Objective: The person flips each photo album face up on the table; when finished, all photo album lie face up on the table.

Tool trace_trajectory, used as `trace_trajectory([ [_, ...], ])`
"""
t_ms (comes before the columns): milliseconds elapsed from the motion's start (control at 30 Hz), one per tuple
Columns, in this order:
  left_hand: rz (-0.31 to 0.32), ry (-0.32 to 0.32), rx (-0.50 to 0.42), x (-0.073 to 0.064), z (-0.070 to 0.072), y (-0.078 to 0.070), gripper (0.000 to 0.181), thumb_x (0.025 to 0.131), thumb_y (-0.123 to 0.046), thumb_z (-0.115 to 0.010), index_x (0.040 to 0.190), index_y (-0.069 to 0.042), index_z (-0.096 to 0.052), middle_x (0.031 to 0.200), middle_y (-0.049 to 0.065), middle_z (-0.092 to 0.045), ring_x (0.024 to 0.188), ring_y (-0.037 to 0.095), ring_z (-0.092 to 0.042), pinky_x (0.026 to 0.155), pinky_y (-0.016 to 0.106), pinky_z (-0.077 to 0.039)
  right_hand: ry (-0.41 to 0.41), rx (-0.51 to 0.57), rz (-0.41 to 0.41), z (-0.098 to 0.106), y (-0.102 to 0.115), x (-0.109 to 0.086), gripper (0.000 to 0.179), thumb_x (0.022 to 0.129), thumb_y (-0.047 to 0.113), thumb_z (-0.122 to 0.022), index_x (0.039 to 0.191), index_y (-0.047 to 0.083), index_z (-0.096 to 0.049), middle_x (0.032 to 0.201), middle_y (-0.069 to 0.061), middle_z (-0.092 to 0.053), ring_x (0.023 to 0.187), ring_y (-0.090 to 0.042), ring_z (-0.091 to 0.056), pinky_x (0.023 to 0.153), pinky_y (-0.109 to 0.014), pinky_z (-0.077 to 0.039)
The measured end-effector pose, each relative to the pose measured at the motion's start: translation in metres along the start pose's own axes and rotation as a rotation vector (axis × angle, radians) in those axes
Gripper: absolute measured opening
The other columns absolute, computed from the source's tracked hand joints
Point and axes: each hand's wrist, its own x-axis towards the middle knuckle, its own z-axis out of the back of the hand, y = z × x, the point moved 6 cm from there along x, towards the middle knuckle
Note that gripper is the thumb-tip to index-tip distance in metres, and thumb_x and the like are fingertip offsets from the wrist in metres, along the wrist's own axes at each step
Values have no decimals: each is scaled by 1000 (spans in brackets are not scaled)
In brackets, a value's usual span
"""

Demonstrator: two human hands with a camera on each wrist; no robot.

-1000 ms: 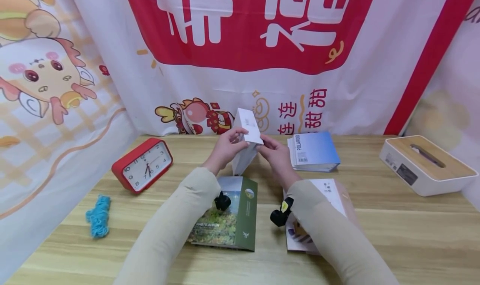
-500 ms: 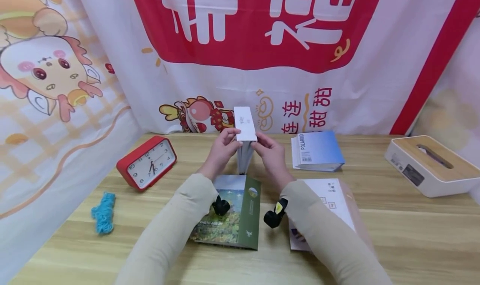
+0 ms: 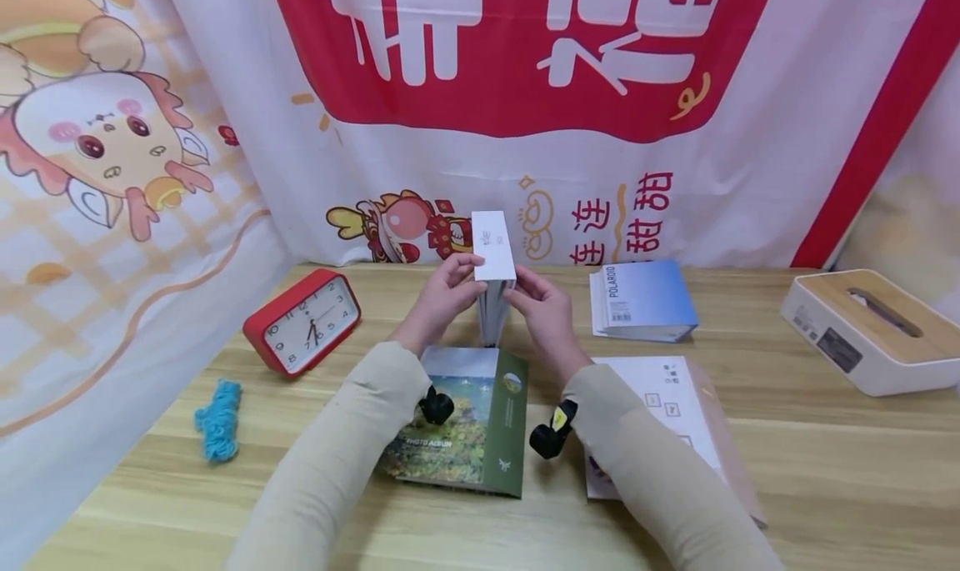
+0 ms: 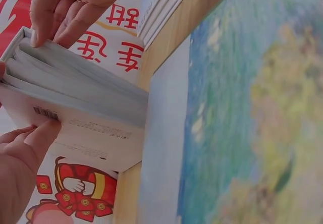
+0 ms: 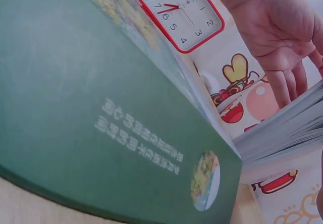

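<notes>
A thick white photo album [image 3: 492, 246] stands upright at the back of the table, its narrow white spine facing up and its page edges towards me. My left hand [image 3: 442, 300] holds its left side. My right hand [image 3: 546, 311] pinches the right cover near the front corner. In the left wrist view the left fingers [image 4: 43, 133] lie on the cover beside a barcode, and the pages hang slightly fanned. Just in front lies a green photo album [image 3: 465, 421] with a painted landscape cover, partly under my left wrist. The right wrist view shows its green strip closely.
Beneath my right forearm lies a white and pink album [image 3: 697, 421]. Blue Polaroid albums [image 3: 652, 300] are stacked at back right, near a tissue box [image 3: 877, 325]. On the left are a red alarm clock [image 3: 303, 321] and a bundle of blue cord [image 3: 219, 421].
The white album has turned from a slant to stand straight, with both hands keeping hold of it. The head view has shifted slightly left. Other things on the table stay in place.
</notes>
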Motion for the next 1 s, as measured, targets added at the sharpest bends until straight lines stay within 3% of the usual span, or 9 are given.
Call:
trace_trajectory([
  [133,-34,-24,279,-2,1,-10,39,86,-16,-64,123,-18,-50,140,10,-43,129,28,-39,104,43,-37,-4,9,-2,-1,-1,0,42,83,3,-66,123,16,-60,124,-3,-61,112,-13,-58,95,-26,-46],
  [267,-123,-44,554,-1,-3,-28,41,83,-21,-67,122,-19,-56,144,9,-40,131,27,-37,104,45,-36,-2,8,4,-2,0,0,43,81,3,-66,122,17,-60,123,-3,-61,111,-12,-58,94,-26,-46],
  [300,-143,-36,584,0,-5,-33,40,83,-20,-66,122,-18,-57,148,7,-35,134,25,-34,106,46,-34,-1,0,3,-2,0,0,43,82,4,-66,121,18,-60,123,-2,-61,111,-11,-57,95,-25,-46],
  [400,-187,7,693,4,-13,-46,36,84,-19,-64,120,-18,-60,140,6,-46,122,25,-47,96,41,-44,6,-9,3,-3,-2,0,41,82,5,-66,120,18,-61,122,-1,-61,111,-12,-57,95,-26,-46],
  [500,-199,91,813,8,-21,-54,35,85,-19,-63,120,-18,-62,138,7,-49,117,27,-50,92,41,-46,7,-9,5,-3,-7,0,39,82,5,-66,120,16,-61,122,-2,-61,112,-13,-57,95,-26,-46],
  [667,-167,216,951,12,-28,-58,37,84,-17,-61,121,-15,-61,148,11,-34,135,29,-32,108,45,-32,-18,-19,-6,-6,-16,-2,36,83,6,-66,119,14,-62,121,-4,-62,112,-15,-57,96,-28,-45],
  [833,-101,258,1025,14,-32,-58,39,82,-13,-61,121,-16,-63,149,11,-32,136,31,-29,109,46,-29,-11,-36,-40,-9,-25,-3,36,85,7,-65,120,13,-62,121,-4,-62,113,-15,-56,97,-30,-45],
  [1000,-104,303,1119,13,-39,-56,38,87,-14,-56,124,-17,-60,149,14,-29,139,31,-20,113,45,-21,41,-84,-123,-5,-35,1,41,84,8,-65,124,18,-60,125,-3,-60,118,-17,-53,100,-34,-42],
])
